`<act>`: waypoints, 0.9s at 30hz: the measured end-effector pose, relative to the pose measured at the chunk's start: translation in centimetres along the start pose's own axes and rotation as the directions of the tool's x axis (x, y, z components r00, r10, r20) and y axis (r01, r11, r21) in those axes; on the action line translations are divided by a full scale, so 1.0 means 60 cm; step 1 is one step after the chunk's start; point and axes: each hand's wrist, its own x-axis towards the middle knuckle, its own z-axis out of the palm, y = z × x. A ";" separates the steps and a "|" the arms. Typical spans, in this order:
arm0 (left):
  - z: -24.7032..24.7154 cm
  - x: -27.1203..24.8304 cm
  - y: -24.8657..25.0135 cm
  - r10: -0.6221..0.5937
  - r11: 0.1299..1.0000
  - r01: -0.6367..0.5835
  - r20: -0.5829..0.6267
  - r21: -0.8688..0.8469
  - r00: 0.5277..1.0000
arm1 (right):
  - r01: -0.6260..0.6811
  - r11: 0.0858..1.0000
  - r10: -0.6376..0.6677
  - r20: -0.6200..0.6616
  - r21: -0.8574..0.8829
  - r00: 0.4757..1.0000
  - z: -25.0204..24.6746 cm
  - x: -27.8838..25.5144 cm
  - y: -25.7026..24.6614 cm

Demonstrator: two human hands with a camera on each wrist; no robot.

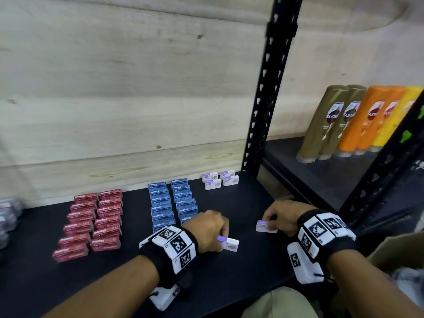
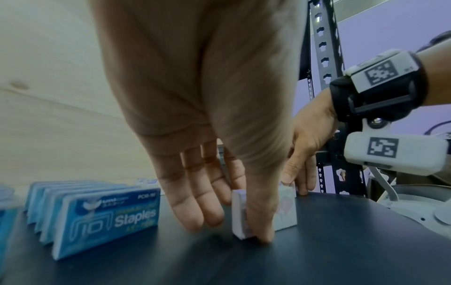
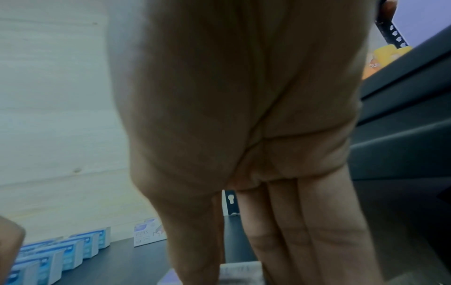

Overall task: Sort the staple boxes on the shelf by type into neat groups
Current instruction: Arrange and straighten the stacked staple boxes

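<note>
Staple boxes stand in sorted groups on a black shelf (image 1: 241, 203) against a pale wood-grain wall: two columns of red boxes (image 1: 91, 223) at the left, two columns of blue boxes (image 1: 172, 203) in the middle, and four white-and-purple boxes (image 1: 220, 180) in a small block at the back right. Two more white-and-purple boxes sit near the front edge, well apart from that block. The left hand (image 1: 206, 230) pinches one white box (image 1: 229, 243) between thumb and fingers, the box resting on the shelf. The right hand (image 1: 284, 216) grips the other white box (image 1: 263, 227) from above, fingers curled round it, also low on the shelf. Shampoo bottles (image 1: 348, 122) stand in the neighbouring bay.

Both boxes likely belong with the white block at the back. Reaching there carries the left wrist close past the blue columns, so a brush could topple those upright boxes in a chain. Setting the new boxes down crooked would spoil the block's neat lines.
</note>
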 end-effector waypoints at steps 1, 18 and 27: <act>-0.001 -0.001 0.001 0.008 1.000 -0.008 0.002 -0.004 1.000 | -0.006 1.000 0.006 -0.002 -0.002 1.000 -0.001 0.000 -0.002; -0.073 0.057 -0.004 -0.082 0.978 0.099 -0.101 0.183 0.991 | 0.023 0.987 -0.026 -0.017 -0.162 1.000 -0.033 0.047 -0.026; -0.107 0.151 -0.063 -0.218 0.907 0.250 -0.130 0.340 0.967 | 0.147 0.987 -0.158 -0.243 -0.064 0.957 -0.076 0.158 -0.038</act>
